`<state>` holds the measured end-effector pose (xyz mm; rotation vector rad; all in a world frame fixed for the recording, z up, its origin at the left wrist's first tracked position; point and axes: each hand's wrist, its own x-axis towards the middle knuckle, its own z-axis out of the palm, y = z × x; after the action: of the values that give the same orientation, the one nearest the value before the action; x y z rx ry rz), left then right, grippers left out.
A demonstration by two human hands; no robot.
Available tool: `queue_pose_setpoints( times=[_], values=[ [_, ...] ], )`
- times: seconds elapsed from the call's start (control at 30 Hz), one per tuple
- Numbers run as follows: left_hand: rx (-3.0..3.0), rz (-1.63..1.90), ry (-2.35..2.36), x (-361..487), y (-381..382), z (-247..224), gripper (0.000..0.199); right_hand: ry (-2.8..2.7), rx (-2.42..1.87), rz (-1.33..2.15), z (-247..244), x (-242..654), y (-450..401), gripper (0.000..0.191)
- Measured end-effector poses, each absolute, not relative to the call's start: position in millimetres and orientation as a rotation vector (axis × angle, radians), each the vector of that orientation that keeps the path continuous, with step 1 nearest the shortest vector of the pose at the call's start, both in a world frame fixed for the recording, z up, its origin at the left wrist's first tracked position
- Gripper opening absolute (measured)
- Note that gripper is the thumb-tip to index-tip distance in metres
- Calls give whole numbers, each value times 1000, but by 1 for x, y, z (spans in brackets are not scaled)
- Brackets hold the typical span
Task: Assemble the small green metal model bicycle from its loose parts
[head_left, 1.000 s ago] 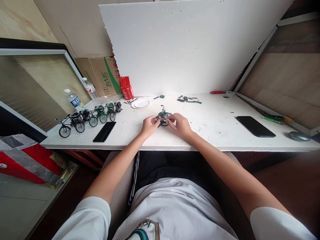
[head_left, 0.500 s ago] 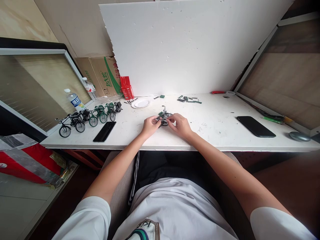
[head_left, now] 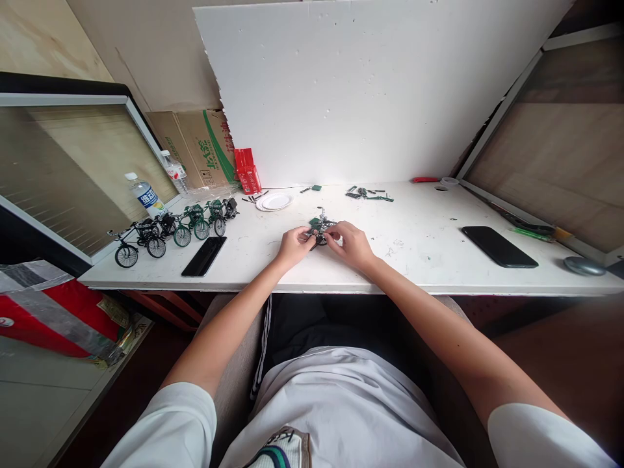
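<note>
A small model bicycle with a green piece on it is held between my hands, just above or on the white table. From the left, my left hand is closed on it with thumb and fingers. My right hand pinches its right side with curled fingers. The fingers cover much of the model's lower part, and any small piece in the right fingertips is too small to make out. Several finished-looking model bicycles, black and green, stand in a row at the left.
Loose green and black parts lie behind my hands. White plates, a red box and a bottle stand at the back left. One phone lies left, a black phone right. A white board closes off the back.
The model bicycle has tilted or turned slightly between my fingers. Both hands stay in nearly the same place, still gripping it.
</note>
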<state>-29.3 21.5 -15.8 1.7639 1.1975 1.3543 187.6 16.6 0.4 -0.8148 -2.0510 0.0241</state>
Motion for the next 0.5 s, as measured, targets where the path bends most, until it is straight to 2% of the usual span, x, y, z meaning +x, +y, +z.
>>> queue_pose_setpoints(
  times=[0.5],
  values=[
    [1773, 1327, 1151, -27, 19, -14, 24, -2101, -839, 63, 0, 188, 17, 24]
  ],
)
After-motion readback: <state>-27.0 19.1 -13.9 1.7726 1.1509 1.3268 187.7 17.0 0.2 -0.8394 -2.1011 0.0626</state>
